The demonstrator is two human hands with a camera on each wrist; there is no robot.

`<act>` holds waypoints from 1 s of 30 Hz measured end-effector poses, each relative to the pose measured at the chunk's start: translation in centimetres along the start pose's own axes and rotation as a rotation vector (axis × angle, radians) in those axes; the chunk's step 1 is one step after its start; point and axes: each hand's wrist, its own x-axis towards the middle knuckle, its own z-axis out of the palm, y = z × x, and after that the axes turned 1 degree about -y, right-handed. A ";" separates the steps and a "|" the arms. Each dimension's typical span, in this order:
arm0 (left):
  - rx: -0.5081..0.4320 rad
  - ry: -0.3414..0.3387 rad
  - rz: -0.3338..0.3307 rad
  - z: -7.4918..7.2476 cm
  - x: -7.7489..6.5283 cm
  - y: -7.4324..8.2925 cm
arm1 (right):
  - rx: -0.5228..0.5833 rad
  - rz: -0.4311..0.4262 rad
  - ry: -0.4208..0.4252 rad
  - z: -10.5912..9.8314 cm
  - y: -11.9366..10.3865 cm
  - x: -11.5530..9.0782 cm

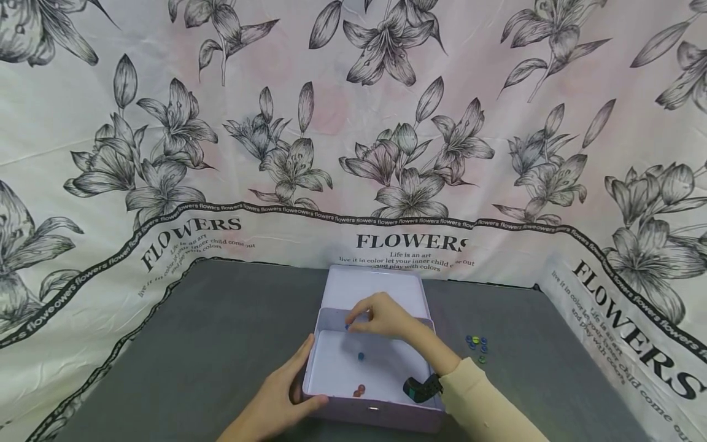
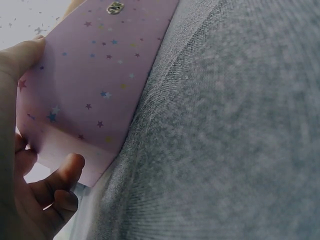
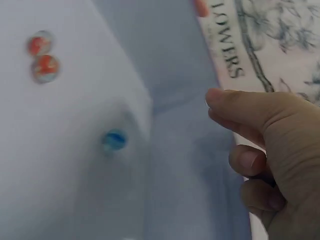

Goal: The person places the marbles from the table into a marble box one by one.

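Observation:
An open lilac box (image 1: 386,412), printed with small stars on its outer side in the left wrist view, stands in front of me with its lid (image 1: 375,285) tipped back. My left hand (image 1: 278,388) grips its near left corner, thumb at the front and fingers along the side. Over the inside, near the back wall, my right hand (image 1: 380,316) pinches a small blue marble (image 1: 347,326); the fingers hide it in the right wrist view. Below lie another blue marble (image 3: 115,140) and, closer to the front wall, orange-red marbles (image 3: 46,68).
Several blue, yellow and green marbles (image 1: 477,340) lie on the grey cloth (image 1: 232,331) to the right of the box. A metal clasp (image 2: 115,7) sits on the box front. Flower-printed fabric (image 1: 298,233) hangs behind and at both sides. My right wrist wears a black strap (image 1: 422,388).

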 end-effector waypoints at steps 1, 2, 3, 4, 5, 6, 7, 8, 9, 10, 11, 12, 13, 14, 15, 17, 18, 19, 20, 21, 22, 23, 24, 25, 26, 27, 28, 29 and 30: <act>-0.006 -0.005 -0.003 0.0 0.0 0.0 | -0.014 0.008 -0.024 0.2 0.0 -0.1; -0.012 -0.010 -0.008 0.0 0.0 0.0 | -0.022 0.021 -0.051 0.5 0.0 -0.1; -0.013 -0.013 -0.010 -0.1 0.0 0.1 | -0.031 0.033 -0.077 0.7 0.0 -0.2; -0.010 -0.013 -0.012 -0.1 0.1 0.1 | -0.042 0.045 -0.101 0.9 0.1 -0.3; -0.009 -0.014 -0.014 -0.1 0.1 0.1 | -0.050 0.056 -0.119 1.1 0.1 -0.3; -0.006 -0.012 -0.014 -0.1 0.1 0.1 | -0.061 0.066 -0.134 1.3 0.1 -0.4; -0.009 -0.010 -0.016 -0.1 0.1 0.1 | -0.069 0.076 -0.142 1.4 0.0 -0.4; -0.008 -0.008 -0.015 -0.1 0.1 0.1 | -0.081 0.082 -0.146 1.5 0.0 -0.4; -0.008 -0.008 -0.015 -0.1 0.1 0.0 | -0.099 0.084 -0.148 1.6 0.0 -0.4; -0.010 -0.008 -0.016 -0.1 0.1 0.0 | -0.118 0.085 -0.150 1.6 -0.1 -0.4; -0.006 -0.007 -0.013 -0.1 0.1 0.0 | -0.139 0.082 -0.153 1.7 -0.1 -0.4; -0.005 -0.005 -0.012 -0.1 0.1 0.0 | -0.159 0.079 -0.157 1.7 -0.1 -0.4; -0.007 -0.005 -0.011 -0.1 0.1 0.0 | -0.180 0.075 -0.166 1.8 -0.2 -0.4; -0.007 -0.008 -0.013 -0.1 0.1 0.0 | -0.199 0.071 -0.176 1.8 -0.2 -0.4; -0.006 -0.009 -0.014 -0.1 0.1 0.0 | -0.213 0.070 -0.187 1.9 -0.2 -0.4; -0.007 -0.012 -0.019 -0.1 0.1 0.0 | -0.228 0.072 -0.208 2.0 -0.2 -0.5; -0.012 -0.014 -0.023 -0.1 0.1 0.0 | -0.230 0.077 -0.214 2.0 -0.3 -0.5; -0.015 -0.016 -0.025 -0.1 0.1 0.0 | -0.232 0.080 -0.220 2.1 -0.3 -0.5; -0.014 -0.016 -0.024 0.0 0.1 -0.1 | -0.231 0.081 -0.222 2.1 -0.3 -0.5; -0.013 -0.015 -0.023 0.0 0.1 -0.1 | -0.231 0.081 -0.221 2.0 -0.3 -0.5; -0.012 -0.014 -0.021 0.0 0.2 -0.1 | -0.233 0.081 -0.218 2.0 -0.4 -0.5; -0.012 -0.013 -0.020 0.0 0.2 -0.1 | -0.234 0.076 -0.212 1.9 -0.4 -0.5; -0.009 -0.011 -0.017 0.0 0.2 -0.1 | -0.232 0.070 -0.203 1.7 -0.5 -0.5; -0.009 -0.010 -0.015 -0.1 0.2 -0.1 | -0.225 0.063 -0.194 1.5 -0.5 -0.5; -0.009 -0.009 -0.014 -0.1 0.2 -0.1 | -0.215 0.059 -0.183 1.3 -0.6 -0.5; -0.010 -0.008 -0.013 -0.1 0.2 -0.1 | -0.199 0.057 -0.168 1.0 -0.7 -0.6; -0.011 -0.009 -0.012 -0.1 0.2 -0.1 | -0.183 0.049 -0.149 0.6 -0.7 -0.7; -0.011 -0.008 -0.010 -0.1 0.2 -0.1 | -0.159 0.050 -0.130 0.2 -0.8 -0.9; -0.012 -0.007 -0.010 -0.1 0.2 -0.2 | -0.134 0.055 -0.108 -0.3 -0.9 -1.0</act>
